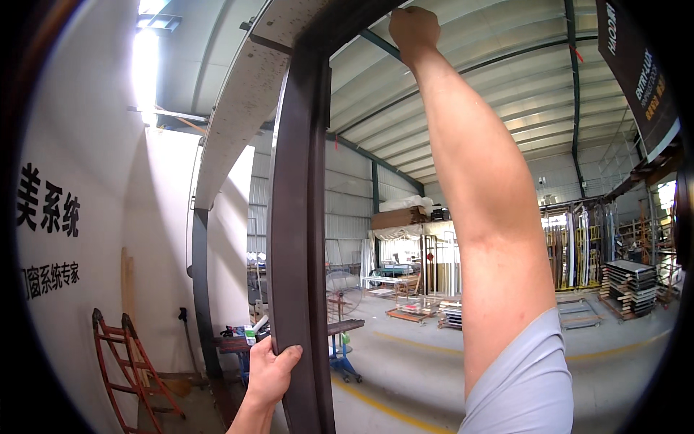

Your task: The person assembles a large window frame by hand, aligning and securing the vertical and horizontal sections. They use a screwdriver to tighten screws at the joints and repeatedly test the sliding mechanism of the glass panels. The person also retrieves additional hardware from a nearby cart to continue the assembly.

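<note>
A tall dark brown metal frame (295, 217), like a door or window frame, stands upright close in front of me, its top bar running up out of view. My left hand (269, 370) is closed around the left edge of its upright, low down, with the thumb lying across the face. Overhead, my right arm stretches up, and my right hand (414, 32) is curled into a closed grip beside the top bar. What its fingers hold, if anything, is hidden.
On the left, a red-brown ladder (123, 362) leans by a white wall (79, 137) with dark lettering. A pale beam (238, 108) slants behind the frame. Beyond are a fan (343, 291), a blue wheeled stand (345, 365), stacked panels (627, 286) and racks of long profiles (575, 246).
</note>
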A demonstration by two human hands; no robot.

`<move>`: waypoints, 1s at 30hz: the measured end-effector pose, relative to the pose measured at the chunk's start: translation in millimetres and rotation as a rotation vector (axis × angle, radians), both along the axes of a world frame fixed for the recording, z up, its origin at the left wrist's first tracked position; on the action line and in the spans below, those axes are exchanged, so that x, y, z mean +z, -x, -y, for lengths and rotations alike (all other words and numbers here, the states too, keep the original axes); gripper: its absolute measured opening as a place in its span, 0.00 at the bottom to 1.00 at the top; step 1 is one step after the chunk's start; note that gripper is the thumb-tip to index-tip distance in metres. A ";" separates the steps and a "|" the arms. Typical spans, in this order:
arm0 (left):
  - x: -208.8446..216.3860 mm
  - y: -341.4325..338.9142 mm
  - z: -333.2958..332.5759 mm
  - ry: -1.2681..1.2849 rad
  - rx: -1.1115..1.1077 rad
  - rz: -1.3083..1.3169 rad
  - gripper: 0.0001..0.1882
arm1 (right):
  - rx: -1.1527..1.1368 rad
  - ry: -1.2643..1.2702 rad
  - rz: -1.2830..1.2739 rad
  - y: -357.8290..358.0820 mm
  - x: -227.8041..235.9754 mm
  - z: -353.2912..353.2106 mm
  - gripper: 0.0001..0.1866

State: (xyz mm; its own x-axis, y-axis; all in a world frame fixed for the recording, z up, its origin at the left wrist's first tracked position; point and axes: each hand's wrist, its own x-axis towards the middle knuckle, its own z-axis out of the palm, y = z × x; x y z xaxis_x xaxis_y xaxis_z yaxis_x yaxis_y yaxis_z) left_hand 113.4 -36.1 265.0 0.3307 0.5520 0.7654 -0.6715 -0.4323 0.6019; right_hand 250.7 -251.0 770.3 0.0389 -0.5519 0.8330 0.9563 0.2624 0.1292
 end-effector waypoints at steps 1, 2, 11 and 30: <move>0.7 0.8 -0.3 0.004 0.000 -0.004 0.08 | 0.024 0.011 0.006 -0.3 0.8 -0.4 0.15; 1.2 1.3 -0.9 0.008 0.000 -0.008 0.08 | 0.048 0.022 0.013 -1.1 1.4 -0.7 0.15; 2.1 3.5 -6.6 -0.020 0.010 0.013 0.08 | 0.154 0.142 -0.045 6.5 -1.8 10.2 0.14; 1.3 5.6 -15.0 -0.009 0.017 0.005 0.07 | 0.898 0.179 0.191 20.4 31.3 4.7 0.11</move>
State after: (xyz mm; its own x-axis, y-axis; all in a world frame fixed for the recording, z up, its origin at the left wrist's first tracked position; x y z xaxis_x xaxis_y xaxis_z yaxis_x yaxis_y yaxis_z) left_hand 107.8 -21.1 266.3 0.3172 0.5508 0.7720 -0.6668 -0.4492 0.5946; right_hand 230.3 -255.7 801.6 0.2425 -0.2444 0.9389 0.3524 0.9238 0.1494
